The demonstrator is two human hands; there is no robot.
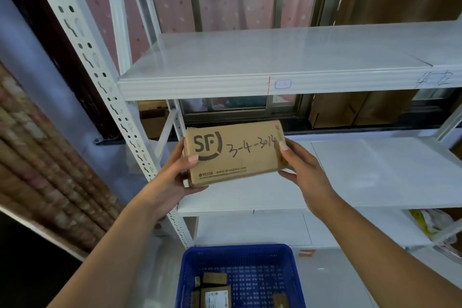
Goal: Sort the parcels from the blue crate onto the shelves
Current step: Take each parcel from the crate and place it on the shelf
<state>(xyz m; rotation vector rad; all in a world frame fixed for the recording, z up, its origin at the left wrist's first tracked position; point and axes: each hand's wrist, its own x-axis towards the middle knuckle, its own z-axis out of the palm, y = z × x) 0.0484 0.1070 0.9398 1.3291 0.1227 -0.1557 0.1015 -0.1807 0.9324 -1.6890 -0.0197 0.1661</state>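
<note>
A brown cardboard parcel (235,152) printed with "SF" and hand-marked "3-4-3014" is held up in front of the white shelving. My left hand (175,172) grips its left end, thumb on the front face. My right hand (300,170) grips its right end. The parcel hangs in the air between the upper shelf (250,57) and the middle shelf (350,172). Below, the blue crate (240,275) stands on the floor with several small parcels (215,290) in it.
A perforated white upright (105,77) runs diagonally at the left of the shelves. The upper shelf's front edge carries a small label (283,84) and handwritten figures at the right. Yellow and white bags (432,227) lie on a low shelf at the right. Cardboard boxes stand behind the shelving.
</note>
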